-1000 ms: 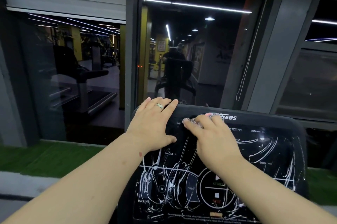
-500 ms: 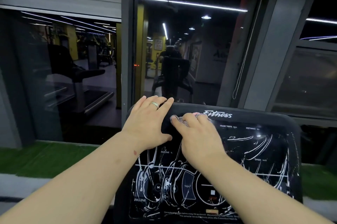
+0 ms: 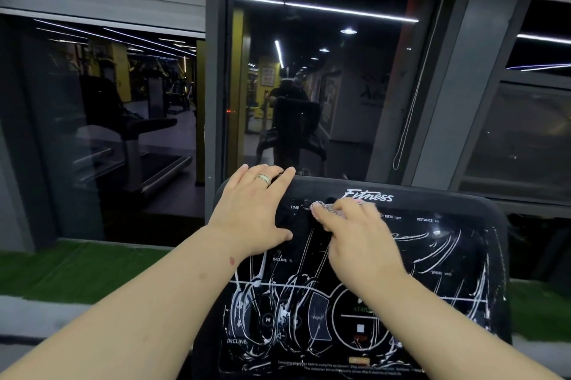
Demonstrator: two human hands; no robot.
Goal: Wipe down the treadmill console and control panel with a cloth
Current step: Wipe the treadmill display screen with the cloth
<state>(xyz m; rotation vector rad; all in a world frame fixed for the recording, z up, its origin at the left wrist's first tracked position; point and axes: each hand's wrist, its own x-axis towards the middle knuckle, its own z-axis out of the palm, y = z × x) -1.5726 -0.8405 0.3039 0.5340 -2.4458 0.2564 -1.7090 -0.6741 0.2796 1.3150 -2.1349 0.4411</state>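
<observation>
The left hand [image 3: 251, 212] lies flat on the upper left corner of the console [image 3: 457, 256], fingers straight and together; the right hand [image 3: 358, 237] presses a patterned cloth [image 3: 324, 208] under straight fingers near the console's top edge.

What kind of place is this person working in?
Most likely a gym. The hands rest on a treadmill console marked "Fitness", with incline and speed labels. Another treadmill and more exercise machines appear in the dark glass ahead.
</observation>
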